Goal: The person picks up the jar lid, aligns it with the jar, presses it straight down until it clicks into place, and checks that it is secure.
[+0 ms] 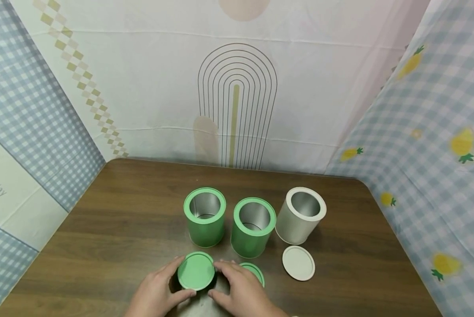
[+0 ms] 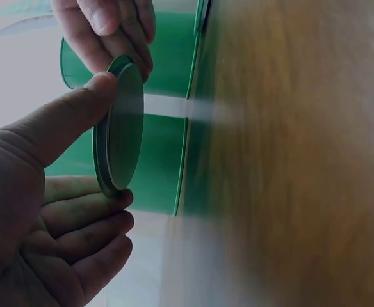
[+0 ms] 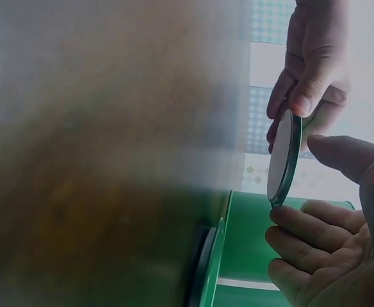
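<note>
A round green lid (image 1: pixel 196 270) is held up above the table in front of the cans. My left hand (image 1: pixel 157 286) pinches its rim between thumb and fingers, as the left wrist view also shows. On the lid's other side is my right hand (image 1: pixel 242 290), its fingers fairly straight. In the right wrist view a fingertip of the right hand (image 3: pixel 328 236) meets the lid's edge (image 3: pixel 284 160), and the thumb stands slightly off it. Behind the hands stand two uncovered green cans, a left one (image 1: pixel 206 229) and a middle one (image 1: pixel 249 242). A second green lid (image 1: pixel 254 273) lies partly hidden behind the right hand.
An uncovered white can (image 1: pixel 294 224) stands right of the green cans. Its matching white lid (image 1: pixel 298 263) lies flat in front of it. The brown wooden table (image 1: pixel 122 220) runs back to a patterned cloth backdrop (image 1: pixel 157 88).
</note>
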### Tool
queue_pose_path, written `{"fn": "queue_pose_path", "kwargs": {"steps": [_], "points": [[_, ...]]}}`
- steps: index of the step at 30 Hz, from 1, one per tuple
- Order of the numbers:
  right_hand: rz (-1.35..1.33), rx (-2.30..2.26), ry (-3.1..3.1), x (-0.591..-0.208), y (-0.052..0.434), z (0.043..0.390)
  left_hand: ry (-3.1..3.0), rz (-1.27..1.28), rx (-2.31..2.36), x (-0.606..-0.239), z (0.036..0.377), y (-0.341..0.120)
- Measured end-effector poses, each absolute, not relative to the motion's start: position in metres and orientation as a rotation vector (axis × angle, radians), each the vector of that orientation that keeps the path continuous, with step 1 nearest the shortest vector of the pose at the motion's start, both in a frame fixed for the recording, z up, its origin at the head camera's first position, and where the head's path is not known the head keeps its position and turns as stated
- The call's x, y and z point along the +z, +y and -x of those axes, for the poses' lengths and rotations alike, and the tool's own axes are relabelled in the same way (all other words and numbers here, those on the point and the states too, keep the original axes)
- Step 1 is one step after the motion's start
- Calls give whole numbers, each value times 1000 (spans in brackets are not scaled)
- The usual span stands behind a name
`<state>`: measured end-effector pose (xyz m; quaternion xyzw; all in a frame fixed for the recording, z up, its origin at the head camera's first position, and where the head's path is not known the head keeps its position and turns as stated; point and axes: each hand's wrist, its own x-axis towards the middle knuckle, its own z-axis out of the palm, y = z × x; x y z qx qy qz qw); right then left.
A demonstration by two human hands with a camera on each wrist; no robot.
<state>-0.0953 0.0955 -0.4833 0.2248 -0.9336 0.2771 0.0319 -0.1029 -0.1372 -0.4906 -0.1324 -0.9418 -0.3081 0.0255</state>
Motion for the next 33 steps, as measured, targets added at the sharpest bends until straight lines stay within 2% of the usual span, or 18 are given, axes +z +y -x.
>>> {"fn": "queue_pose_path", "kwargs": {"steps": [33], "points": [[-583, 960, -2598, -485, 87, 100, -2646, 441, -911, -492, 94, -131]]}}
